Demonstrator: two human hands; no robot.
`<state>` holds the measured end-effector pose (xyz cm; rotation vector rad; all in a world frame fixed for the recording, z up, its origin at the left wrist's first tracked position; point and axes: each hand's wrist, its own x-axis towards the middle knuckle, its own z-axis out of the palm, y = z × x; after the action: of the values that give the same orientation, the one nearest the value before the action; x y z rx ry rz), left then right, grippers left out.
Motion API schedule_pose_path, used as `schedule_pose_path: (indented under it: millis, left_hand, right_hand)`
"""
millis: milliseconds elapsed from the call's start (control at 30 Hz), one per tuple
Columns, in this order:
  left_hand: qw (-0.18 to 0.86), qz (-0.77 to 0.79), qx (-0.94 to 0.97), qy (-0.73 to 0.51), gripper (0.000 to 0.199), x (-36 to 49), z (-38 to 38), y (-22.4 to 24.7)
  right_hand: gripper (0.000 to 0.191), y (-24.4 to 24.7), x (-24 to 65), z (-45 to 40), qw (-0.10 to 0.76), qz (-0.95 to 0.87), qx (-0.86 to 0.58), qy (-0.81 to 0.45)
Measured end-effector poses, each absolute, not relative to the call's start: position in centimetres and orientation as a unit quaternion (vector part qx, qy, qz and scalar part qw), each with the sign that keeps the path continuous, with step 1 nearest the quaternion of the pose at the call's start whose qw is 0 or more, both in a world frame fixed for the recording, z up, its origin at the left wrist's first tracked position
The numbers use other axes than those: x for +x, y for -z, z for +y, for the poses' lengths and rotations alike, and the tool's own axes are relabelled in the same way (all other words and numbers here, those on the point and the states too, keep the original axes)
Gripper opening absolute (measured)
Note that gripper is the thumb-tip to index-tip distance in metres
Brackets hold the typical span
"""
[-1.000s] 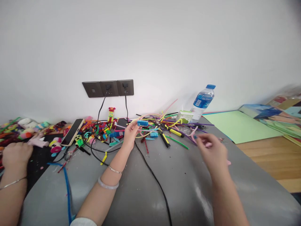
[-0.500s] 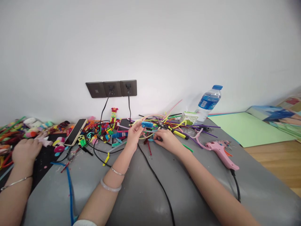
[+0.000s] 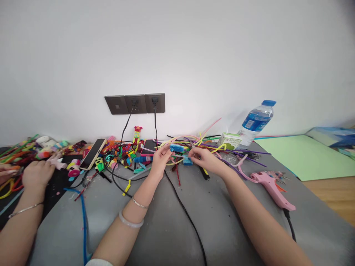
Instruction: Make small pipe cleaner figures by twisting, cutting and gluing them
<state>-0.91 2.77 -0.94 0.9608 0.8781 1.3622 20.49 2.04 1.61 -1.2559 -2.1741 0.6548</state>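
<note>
My left hand (image 3: 162, 159) pinches a small fuzzy blue piece (image 3: 176, 148) between thumb and fingers, above the grey table. Just to its right, my right hand (image 3: 203, 159) has its fingertips drawn together. A second light-blue fuzzy piece (image 3: 188, 160) hangs beside those fingertips; whether they grip it or something thinner cannot be made out. Behind both hands lies a heap of coloured pipe cleaners (image 3: 191, 139). Pliers partly hidden under my right hand show a black and yellow handle (image 3: 204, 173).
A pink glue gun (image 3: 273, 190) lies at right, a tilted water bottle (image 3: 256, 122) and small box (image 3: 229, 141) behind. Black cables cross the grey table (image 3: 155, 229). At left are a phone (image 3: 93, 153), fuzzy figures and another person's hand (image 3: 37, 175).
My right hand has moved slightly right and up, and more of the lower light-blue piece shows. My left hand keeps its piece. The view has shifted a little left.
</note>
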Motion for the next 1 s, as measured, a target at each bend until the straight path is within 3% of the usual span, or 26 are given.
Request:
schedule_pose_path:
  millis: [133,300,567,1000]
  left_hand:
    - [0.578,0.375,0.445,-0.571,0.044,-0.9,2.7,1.2]
    - [0.559,0.379,0.504,-0.538,0.039,-0.7,2.6,1.5]
    - [0.527,0.366,0.605,-0.471,0.034,-0.5,2.2,1.3]
    - [0.500,0.369,0.640,-0.452,0.035,-0.4,2.1,1.3]
  right_hand:
    - [0.020,-2.0,22.8,2.3,0.374,-0.703,-0.502,-0.337]
    - [0.030,-3.3,22.7,1.5,0.412,-0.654,-0.480,-0.415]
    - [0.020,-4.2,21.3,0.4,0.344,-0.711,-0.462,-0.404]
    - [0.015,-3.1,20.8,0.8,0.313,-0.751,-0.461,-0.354]
